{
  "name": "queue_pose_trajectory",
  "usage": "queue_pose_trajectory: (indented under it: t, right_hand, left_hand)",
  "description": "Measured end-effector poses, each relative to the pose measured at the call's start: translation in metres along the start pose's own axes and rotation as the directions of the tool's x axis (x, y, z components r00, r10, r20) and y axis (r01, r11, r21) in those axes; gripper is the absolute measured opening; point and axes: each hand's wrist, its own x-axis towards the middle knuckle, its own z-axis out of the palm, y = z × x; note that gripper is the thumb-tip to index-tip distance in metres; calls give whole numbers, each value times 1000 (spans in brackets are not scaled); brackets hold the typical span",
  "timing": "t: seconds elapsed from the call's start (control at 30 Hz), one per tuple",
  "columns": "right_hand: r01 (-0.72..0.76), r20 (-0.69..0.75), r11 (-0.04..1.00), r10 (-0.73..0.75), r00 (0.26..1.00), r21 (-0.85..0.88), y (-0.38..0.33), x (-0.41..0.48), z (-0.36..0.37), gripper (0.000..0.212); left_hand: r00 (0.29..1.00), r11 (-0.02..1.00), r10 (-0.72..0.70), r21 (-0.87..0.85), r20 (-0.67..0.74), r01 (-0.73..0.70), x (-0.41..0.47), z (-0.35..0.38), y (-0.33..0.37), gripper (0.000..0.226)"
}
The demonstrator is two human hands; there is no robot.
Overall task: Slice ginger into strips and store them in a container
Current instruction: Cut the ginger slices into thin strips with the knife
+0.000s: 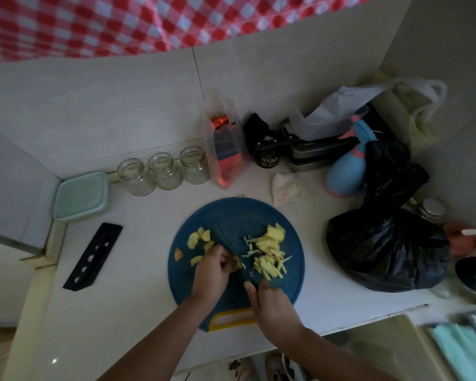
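Observation:
A round blue cutting board (291,273) lies on the white counter. Flat ginger slices (197,237) sit on its left half, and a pile of cut ginger strips (270,251) lies on its right half. My left hand (213,270) curls its fingers over a small stack of ginger slices (235,264) at the board's middle. My right hand (272,303) grips the handle of a dark knife (227,242), whose blade runs up and left across the board beside my left fingertips. A pale green lidded container (80,195) stands at the far left.
Three glass jars (164,170) line the wall behind the board. A black knife sheath (92,255) lies to the left. A black plastic bag (388,243), a blue spray bottle (346,166), a clear box (224,141) and a folded cloth (289,188) crowd the right side.

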Motion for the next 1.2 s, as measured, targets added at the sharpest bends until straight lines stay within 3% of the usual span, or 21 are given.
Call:
queue_pose_trajectory:
  t: [0.27,0.53,0.7,0.87,1.03,1.2]
  right_hand:
    - [-58,44,998,60,997,-40,-3,-1,7,35]
    - [-88,59,996,88,994,2,-7,8,3,38]
    - [-141,51,969,134,990,200,-1,14,-1,44]
    - [-277,134,838,242,961,471,3,7,-3,51]
    - [-87,22,962,84,996,258,6,-1,-2,44]
    - [-4,-50,988,12,999,157,10,-5,2,37]
  left_hand:
    - [1000,1000,6,17,-6,-6,2,2,-5,10]
    - [1000,1000,-9,-19,14,10,1,2,-2,20]
    - [1000,998,-9,-57,10,10,-2,-1,0,11]
    - [1000,998,-26,-54,-9,25,-3,0,-1,5]
    - [999,997,-50,-67,-9,49,-4,-1,0,4]
    - [998,994,-61,-87,-13,60,-5,-2,2,8]
